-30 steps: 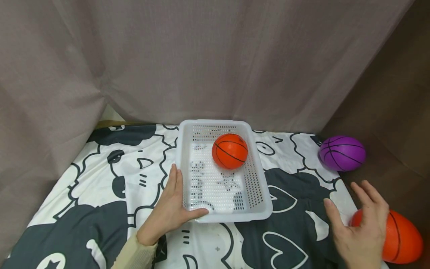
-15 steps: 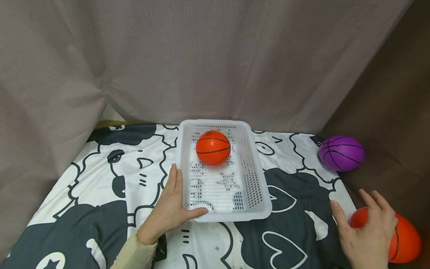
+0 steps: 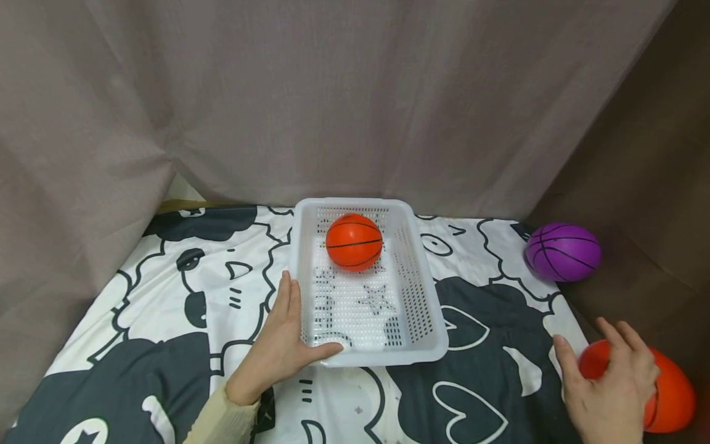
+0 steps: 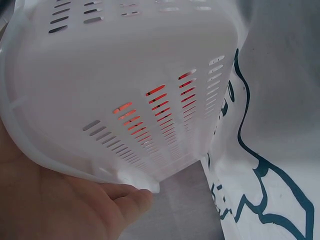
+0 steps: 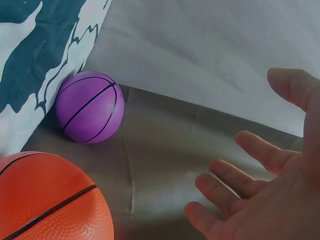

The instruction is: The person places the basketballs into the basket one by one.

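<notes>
A white perforated plastic basket [image 3: 366,345] stands on the patterned cloth with an orange toy basketball [image 3: 354,242] inside, toward its back. My left hand [image 3: 283,345] rests at the basket's front left corner, straight fingers along the side and thumb across the front rim. In the left wrist view, fingertips [image 4: 135,202] lie right at the rim. At the far right, my right hand [image 3: 610,382] overlaps a second orange basketball [image 3: 673,394] in the head view. The right wrist view shows its fingers spread, apart from that ball, with nothing held.
A purple toy basketball [image 3: 563,253] sits at the cloth's right edge, beside the brown curtain. A grey-brown curtain [image 3: 355,105] hangs behind the basket. The black-and-white patterned cloth [image 3: 244,296] covers the surface under everything.
The orange ball in the basket has rolled left and slightly back. My right hand has shifted a little right and down over the other orange ball. The left hand stays put.
</notes>
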Demonstrator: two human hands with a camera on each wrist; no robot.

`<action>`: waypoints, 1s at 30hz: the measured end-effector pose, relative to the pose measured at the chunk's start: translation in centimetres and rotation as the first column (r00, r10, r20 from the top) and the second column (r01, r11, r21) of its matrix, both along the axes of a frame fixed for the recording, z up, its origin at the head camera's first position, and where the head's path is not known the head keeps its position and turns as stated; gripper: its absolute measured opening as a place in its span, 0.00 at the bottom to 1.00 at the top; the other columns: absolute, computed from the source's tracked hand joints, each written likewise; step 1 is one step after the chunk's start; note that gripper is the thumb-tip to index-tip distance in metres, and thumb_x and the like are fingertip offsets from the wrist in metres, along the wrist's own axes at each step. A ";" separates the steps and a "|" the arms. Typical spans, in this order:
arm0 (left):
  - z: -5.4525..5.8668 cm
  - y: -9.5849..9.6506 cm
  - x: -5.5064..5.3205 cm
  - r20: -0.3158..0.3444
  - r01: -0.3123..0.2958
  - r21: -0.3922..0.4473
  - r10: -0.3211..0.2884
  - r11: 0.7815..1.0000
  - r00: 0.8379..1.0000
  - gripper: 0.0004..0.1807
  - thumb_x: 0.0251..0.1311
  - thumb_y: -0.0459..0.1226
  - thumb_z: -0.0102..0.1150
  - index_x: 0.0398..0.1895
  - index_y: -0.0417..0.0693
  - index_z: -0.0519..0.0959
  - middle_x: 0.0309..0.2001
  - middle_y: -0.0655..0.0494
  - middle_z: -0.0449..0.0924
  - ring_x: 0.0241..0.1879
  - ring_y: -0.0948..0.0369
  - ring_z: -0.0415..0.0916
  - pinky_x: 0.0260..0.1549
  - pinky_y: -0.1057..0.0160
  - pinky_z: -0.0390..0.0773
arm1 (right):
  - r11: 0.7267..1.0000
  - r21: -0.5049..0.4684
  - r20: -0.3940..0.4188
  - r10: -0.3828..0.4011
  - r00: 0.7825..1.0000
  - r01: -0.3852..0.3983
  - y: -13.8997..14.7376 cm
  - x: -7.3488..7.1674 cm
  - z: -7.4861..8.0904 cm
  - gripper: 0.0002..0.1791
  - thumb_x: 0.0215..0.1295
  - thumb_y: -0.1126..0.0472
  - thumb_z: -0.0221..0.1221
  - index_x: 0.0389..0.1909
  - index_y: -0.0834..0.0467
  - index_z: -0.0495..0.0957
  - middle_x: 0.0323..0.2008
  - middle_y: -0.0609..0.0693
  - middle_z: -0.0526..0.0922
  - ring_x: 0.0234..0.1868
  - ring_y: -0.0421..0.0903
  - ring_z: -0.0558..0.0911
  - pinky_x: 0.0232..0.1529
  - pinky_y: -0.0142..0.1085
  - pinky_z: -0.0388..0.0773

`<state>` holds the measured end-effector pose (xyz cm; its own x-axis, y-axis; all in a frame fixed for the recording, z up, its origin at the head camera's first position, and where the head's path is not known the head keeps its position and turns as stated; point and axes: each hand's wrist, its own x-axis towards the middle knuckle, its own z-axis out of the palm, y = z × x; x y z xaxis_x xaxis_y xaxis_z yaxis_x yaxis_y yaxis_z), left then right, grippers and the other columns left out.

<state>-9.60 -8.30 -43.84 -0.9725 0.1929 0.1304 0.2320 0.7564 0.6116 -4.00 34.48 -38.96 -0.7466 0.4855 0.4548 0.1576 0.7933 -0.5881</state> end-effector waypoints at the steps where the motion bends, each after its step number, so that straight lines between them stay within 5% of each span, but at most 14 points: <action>1: 0.0 0.0 0.0 0.003 -0.001 0.001 0.001 1.000 1.000 0.76 0.38 0.75 0.61 0.75 0.33 0.37 0.76 0.38 0.24 0.75 0.48 0.32 0.68 0.49 0.52 | 1.000 0.001 0.001 0.000 1.000 0.000 0.0 0.0 0.0 0.35 0.61 0.54 0.64 0.69 0.58 0.66 0.71 0.58 0.57 0.68 0.65 0.54 0.65 0.64 0.42; 8: -0.1 0.0 0.0 0.014 -0.001 0.001 0.001 1.000 1.000 0.76 0.39 0.75 0.60 0.75 0.33 0.37 0.76 0.41 0.21 0.75 0.48 0.30 0.68 0.50 0.51 | 1.000 -0.010 0.055 -0.011 0.998 0.012 0.3 -0.2 -0.2 0.39 0.61 0.51 0.64 0.70 0.59 0.63 0.73 0.60 0.54 0.69 0.65 0.51 0.66 0.64 0.40; 17: -0.1 0.0 0.0 0.003 -0.002 0.012 0.002 1.000 1.000 0.76 0.38 0.76 0.59 0.76 0.35 0.36 0.76 0.40 0.21 0.75 0.49 0.30 0.68 0.51 0.50 | 0.998 -0.025 0.244 -0.057 0.968 0.065 0.9 -0.6 -0.1 0.44 0.64 0.46 0.60 0.74 0.62 0.53 0.75 0.63 0.45 0.71 0.68 0.46 0.66 0.66 0.37; 30: 0.0 0.0 0.0 0.015 -0.005 0.012 0.005 1.000 1.000 0.76 0.38 0.76 0.60 0.76 0.35 0.36 0.76 0.41 0.22 0.75 0.48 0.31 0.68 0.50 0.52 | 0.998 -0.024 0.257 -0.057 0.965 0.065 1.5 -0.9 -1.0 0.46 0.63 0.44 0.61 0.73 0.64 0.54 0.73 0.67 0.47 0.70 0.70 0.46 0.66 0.66 0.37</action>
<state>-9.55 -8.29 -43.84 -0.9754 0.1866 0.1177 0.2188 0.7498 0.6244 -4.92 36.03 -40.00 -0.8047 0.5450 0.2355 0.3538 0.7587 -0.5470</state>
